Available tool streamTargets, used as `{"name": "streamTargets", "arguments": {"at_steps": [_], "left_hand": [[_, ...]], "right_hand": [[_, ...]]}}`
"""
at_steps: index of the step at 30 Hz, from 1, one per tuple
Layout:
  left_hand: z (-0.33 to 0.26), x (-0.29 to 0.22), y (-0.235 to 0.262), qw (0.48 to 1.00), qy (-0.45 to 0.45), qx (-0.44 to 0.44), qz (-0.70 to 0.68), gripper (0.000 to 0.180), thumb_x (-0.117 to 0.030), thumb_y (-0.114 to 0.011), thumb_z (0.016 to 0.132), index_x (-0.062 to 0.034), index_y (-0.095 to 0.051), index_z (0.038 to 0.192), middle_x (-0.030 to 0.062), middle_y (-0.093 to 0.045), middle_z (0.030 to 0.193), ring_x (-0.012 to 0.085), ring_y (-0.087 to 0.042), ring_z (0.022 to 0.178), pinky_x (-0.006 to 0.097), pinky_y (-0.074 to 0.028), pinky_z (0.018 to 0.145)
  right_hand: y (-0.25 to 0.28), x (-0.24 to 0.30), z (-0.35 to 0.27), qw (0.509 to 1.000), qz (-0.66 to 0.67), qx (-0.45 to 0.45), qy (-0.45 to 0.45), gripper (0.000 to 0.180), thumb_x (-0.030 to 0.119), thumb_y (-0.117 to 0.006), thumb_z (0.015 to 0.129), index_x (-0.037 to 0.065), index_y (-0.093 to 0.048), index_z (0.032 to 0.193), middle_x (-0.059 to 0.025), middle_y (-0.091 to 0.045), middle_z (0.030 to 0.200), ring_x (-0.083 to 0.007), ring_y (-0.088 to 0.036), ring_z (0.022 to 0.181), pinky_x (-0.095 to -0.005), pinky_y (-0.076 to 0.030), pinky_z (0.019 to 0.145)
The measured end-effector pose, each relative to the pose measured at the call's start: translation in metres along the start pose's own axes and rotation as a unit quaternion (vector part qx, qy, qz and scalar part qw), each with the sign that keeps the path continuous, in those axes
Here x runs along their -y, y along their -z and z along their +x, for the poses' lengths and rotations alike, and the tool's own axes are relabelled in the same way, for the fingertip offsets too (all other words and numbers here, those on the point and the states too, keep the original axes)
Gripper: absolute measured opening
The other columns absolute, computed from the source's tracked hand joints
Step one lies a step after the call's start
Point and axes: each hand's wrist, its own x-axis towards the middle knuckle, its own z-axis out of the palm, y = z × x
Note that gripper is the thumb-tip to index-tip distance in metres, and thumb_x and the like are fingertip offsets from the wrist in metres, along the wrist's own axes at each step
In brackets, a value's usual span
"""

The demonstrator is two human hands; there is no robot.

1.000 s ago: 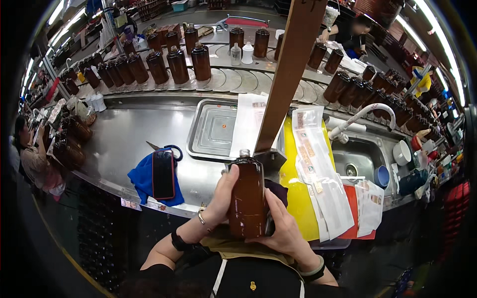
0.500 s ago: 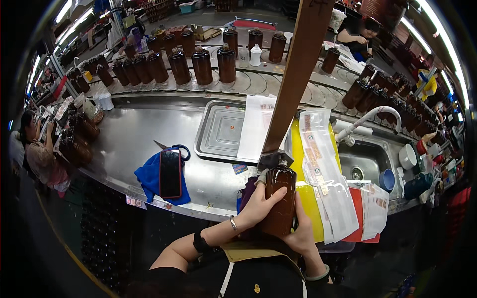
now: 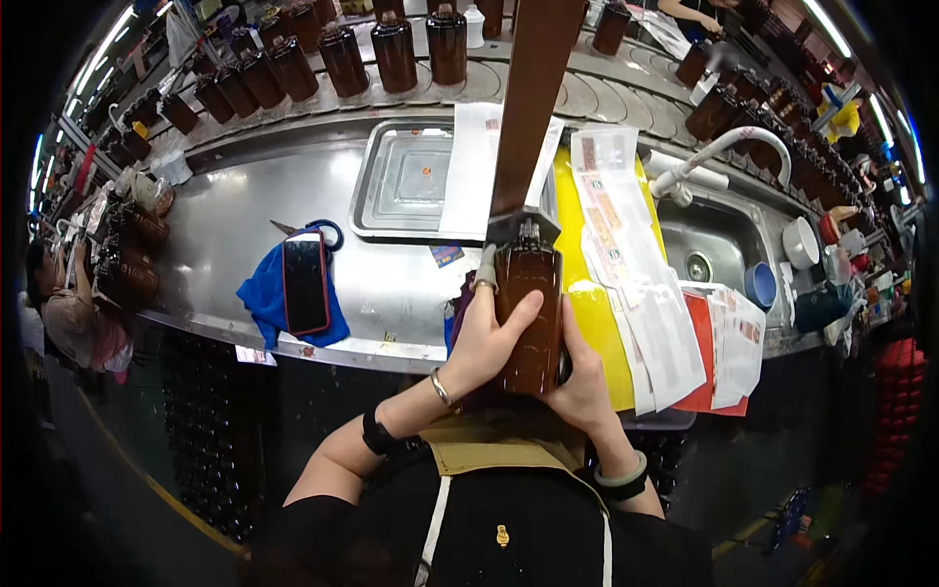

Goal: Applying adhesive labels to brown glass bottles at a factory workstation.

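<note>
A brown glass bottle (image 3: 529, 313) is held between both my hands at the counter's front edge, its neck pointing away from me. My left hand (image 3: 489, 338) wraps its left side, thumb lying across the front and a pale covering on one fingertip. My right hand (image 3: 582, 380) grips the lower right side; some of its fingers are hidden behind the glass. Just beyond the bottle's neck stands a brown upright post (image 3: 533, 108). Dark purple cloth (image 3: 463, 303) shows beside my left fingers. To the right, strips of printed labels (image 3: 626, 284) lie on a yellow sheet (image 3: 585, 293).
A phone (image 3: 306, 284) rests on a blue cloth (image 3: 256, 298), with scissors (image 3: 328, 235) beside it. Behind are a metal tray (image 3: 367, 201) and a conveyor (image 3: 479, 93) carrying several brown bottles. Right of the labels sits a sink (image 3: 719, 230) with a curved tap (image 3: 734, 137). Other people work at both sides.
My view has tilted downward, so the counter and conveyor sit higher in the picture. Both hands keep hold of the bottle, and my grip looks much the same.
</note>
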Motion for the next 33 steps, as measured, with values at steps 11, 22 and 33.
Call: {"name": "streamTargets", "arguments": {"at_steps": [11,22,33], "left_hand": [[-0.015,-0.012,0.030,0.987,0.027,0.122,0.101,0.110,-0.020,-0.085,0.091,0.0069,-0.009,0.166,0.0222,-0.036,0.163,0.0276,-0.043,0.148,0.040,-0.039,0.121],[-0.043,-0.002,0.029,0.943,-0.112,0.106,0.295,0.110,-0.003,-0.087,0.077,0.0070,-0.022,0.164,0.0300,-0.047,0.153,0.0453,-0.052,0.137,0.044,-0.045,0.114],[-0.045,-0.004,0.026,0.927,-0.140,0.115,0.328,0.080,-0.001,-0.081,0.078,0.0102,-0.046,0.149,0.0336,-0.047,0.152,0.0501,-0.054,0.129,0.048,-0.045,0.112]], "right_hand": [[0.001,0.000,0.001,0.998,-0.069,-0.008,0.008,0.106,0.004,-0.088,0.073,0.005,-0.033,0.163,-0.0244,-0.061,0.141,-0.0406,-0.063,0.126,-0.0450,-0.056,0.101],[0.094,-0.019,0.031,0.984,-0.101,0.143,-0.017,0.037,0.016,-0.081,0.091,0.008,-0.073,0.126,-0.0150,-0.073,0.113,-0.0325,-0.070,0.101,-0.0398,-0.057,0.088],[0.135,-0.089,0.051,0.923,-0.378,0.059,-0.047,0.025,0.009,-0.071,0.094,0.008,-0.075,0.118,-0.0119,-0.070,0.119,-0.0330,-0.069,0.109,-0.0434,-0.056,0.091]]}}
